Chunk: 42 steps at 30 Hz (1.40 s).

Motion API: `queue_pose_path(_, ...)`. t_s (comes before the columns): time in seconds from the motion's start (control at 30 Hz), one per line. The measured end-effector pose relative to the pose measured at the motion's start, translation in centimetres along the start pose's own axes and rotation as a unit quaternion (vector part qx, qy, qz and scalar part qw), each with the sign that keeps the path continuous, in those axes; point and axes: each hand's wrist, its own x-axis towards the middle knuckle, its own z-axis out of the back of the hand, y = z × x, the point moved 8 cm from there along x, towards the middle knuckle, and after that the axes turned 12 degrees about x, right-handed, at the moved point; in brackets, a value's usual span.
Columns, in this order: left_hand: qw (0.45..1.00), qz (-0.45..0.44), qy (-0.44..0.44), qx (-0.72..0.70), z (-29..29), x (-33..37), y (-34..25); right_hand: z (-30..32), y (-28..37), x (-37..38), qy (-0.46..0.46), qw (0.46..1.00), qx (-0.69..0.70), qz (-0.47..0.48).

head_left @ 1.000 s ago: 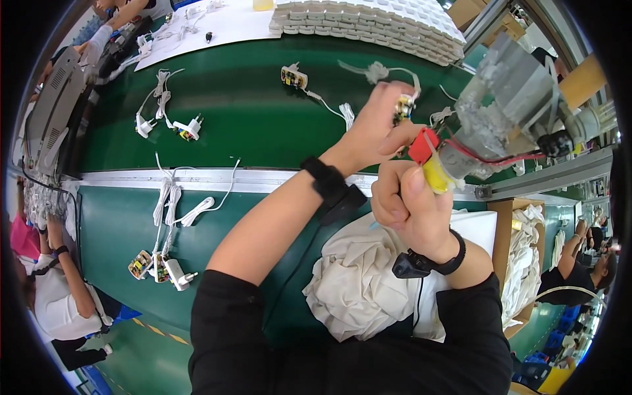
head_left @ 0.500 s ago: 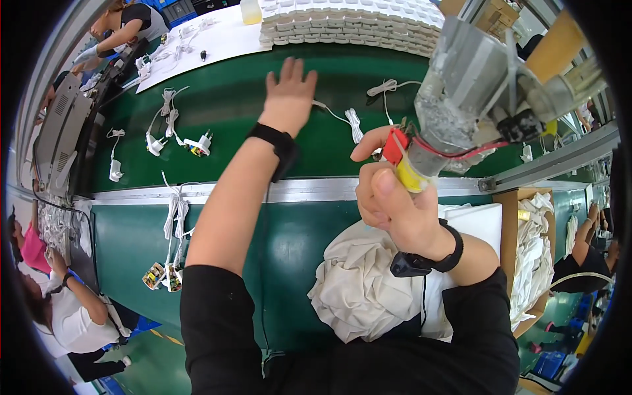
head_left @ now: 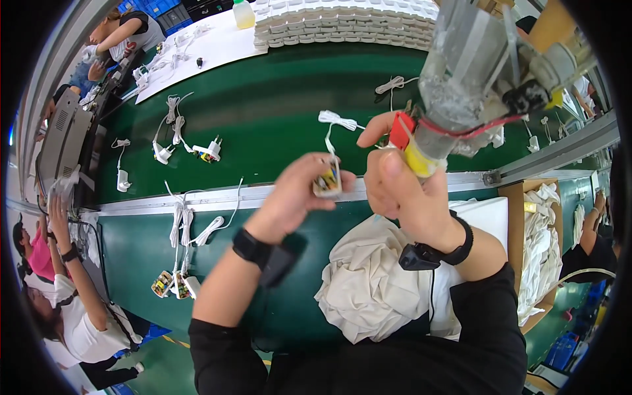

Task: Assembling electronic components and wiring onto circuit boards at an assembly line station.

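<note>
- The left hand (head_left: 296,194) pinches a small open charger unit (head_left: 328,181), its yellow parts showing, above the metal rail (head_left: 217,195) of the green conveyor belt (head_left: 276,118); a white cable (head_left: 332,125) runs up from it.
- The right hand (head_left: 401,191) is clenched around a suspended tool (head_left: 454,85) with a red and yellow collar, just beside the unit.
- White foam trays (head_left: 342,23) are stacked at the belt's far edge, next to a pale yellowish bottle (head_left: 244,13).
- A brown carton (head_left: 513,197) at the right holds what may be white cloths.
- A crumpled cream cloth (head_left: 375,289) lies in the lap.
</note>
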Motion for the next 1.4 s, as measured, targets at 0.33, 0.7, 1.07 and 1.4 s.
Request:
queue_pose_path(0.33, 0.986, -0.061, 0.146, -0.055, -9.2, -1.9, 6.3, 2.7, -0.3, 0.3, -0.024, 0.999, 0.001, 0.023)
queue_pose_path(0.7, 0.979, -0.093, 0.165, -0.07, -7.9, -2.2, 5.8, 1.7, -1.1, 0.5, -0.014, 0.999, -0.035, 0.032)
queue_pose_path(1.07, 0.985, -0.065, 0.094, -0.13, -5.8, -1.6, 5.7, 0.4, -1.5, 0.1, 0.025, 1.0, -0.001, 0.012)
queue_pose_path(1.4, 0.977, -0.075, 0.079, -0.184, -4.3, -2.0, 5.0, -0.4, -2.5, 0.3, 0.029, 0.999, -0.031, -0.007)
